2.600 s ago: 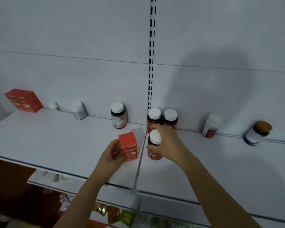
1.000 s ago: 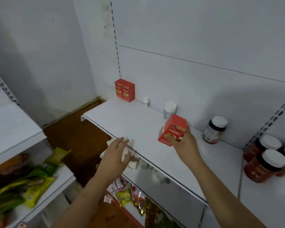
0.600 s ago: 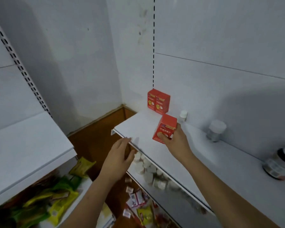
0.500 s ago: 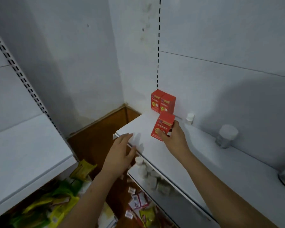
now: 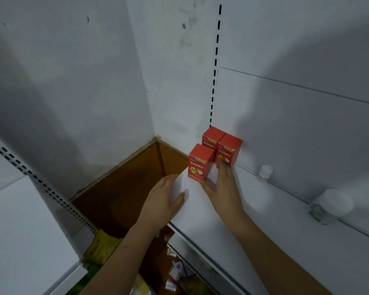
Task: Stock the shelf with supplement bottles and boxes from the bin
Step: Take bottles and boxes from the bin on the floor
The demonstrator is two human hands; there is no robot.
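Three upright red boxes (image 5: 216, 153), shelf (image 5: 264, 226) corner

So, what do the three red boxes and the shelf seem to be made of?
Red boxes: probably thin printed cardboard, since they show sharp folded edges, flat faces and a slight sheen. Shelf: looks like white painted sheet metal, smooth and matte with a thin front edge; coated board cannot be ruled out.

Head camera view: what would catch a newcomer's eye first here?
Three red boxes clustered at the far left end of the white shelf, bright against grey walls. The right hand reaches flat beside the front box, fingers extended; the left hand rests open on the shelf's end.
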